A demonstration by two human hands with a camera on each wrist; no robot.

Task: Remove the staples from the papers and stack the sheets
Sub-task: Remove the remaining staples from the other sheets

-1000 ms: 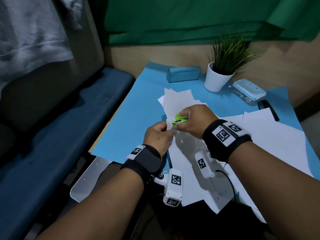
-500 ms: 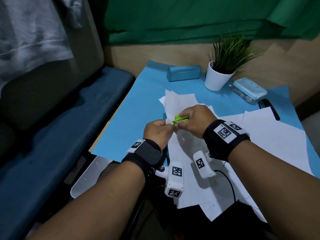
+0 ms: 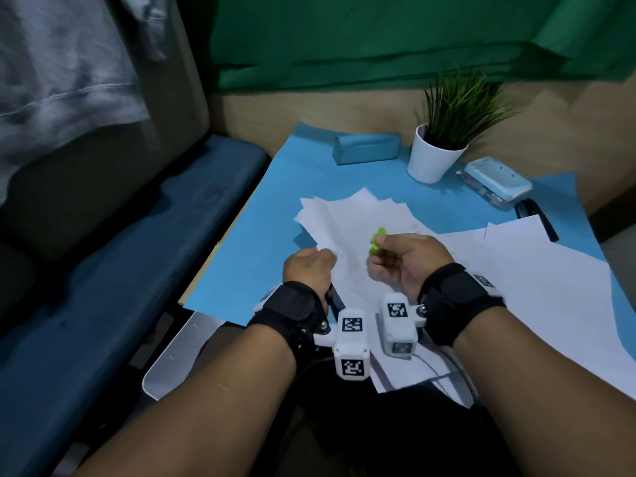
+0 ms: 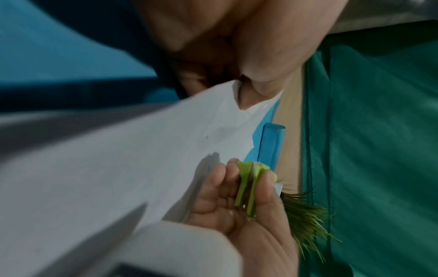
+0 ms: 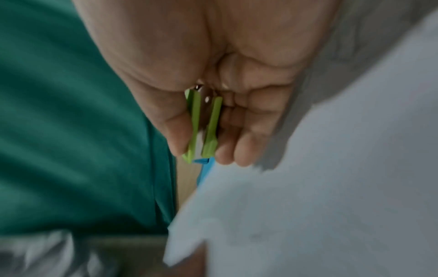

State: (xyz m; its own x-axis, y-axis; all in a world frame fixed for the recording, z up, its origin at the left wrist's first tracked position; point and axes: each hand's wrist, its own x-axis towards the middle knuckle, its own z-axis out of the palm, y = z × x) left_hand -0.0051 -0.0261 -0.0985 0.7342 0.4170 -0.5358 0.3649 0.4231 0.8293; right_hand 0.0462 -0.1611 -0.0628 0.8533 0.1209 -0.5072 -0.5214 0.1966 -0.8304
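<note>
My right hand [image 3: 395, 259] pinches a small lime-green staple remover [image 3: 378, 239] between thumb and fingers, palm turned up, lifted off the sheets; the remover [image 5: 203, 127] shows squeezed nearly closed in the right wrist view and again [image 4: 247, 189] in the left wrist view. My left hand [image 3: 311, 266] pinches the near-left corner of a fanned set of white sheets [image 3: 358, 222]; thumb and finger hold that corner [image 4: 246, 105] in the left wrist view. More loose white sheets [image 3: 537, 290] lie spread to the right on the blue mat [image 3: 261, 232].
At the back stand a teal case [image 3: 366, 148], a potted plant [image 3: 433, 156] and a light-blue stapler [image 3: 495, 182]. A black object [image 3: 535, 215] lies by the right sheets. A blue bench [image 3: 120, 256] runs along the left; a white tray edge [image 3: 172, 356] pokes out below the mat.
My right hand has pulled the staple remover away from the corner and turned palm-up, a hand's width right of the left hand. The sheets have fanned out and the view shifted.
</note>
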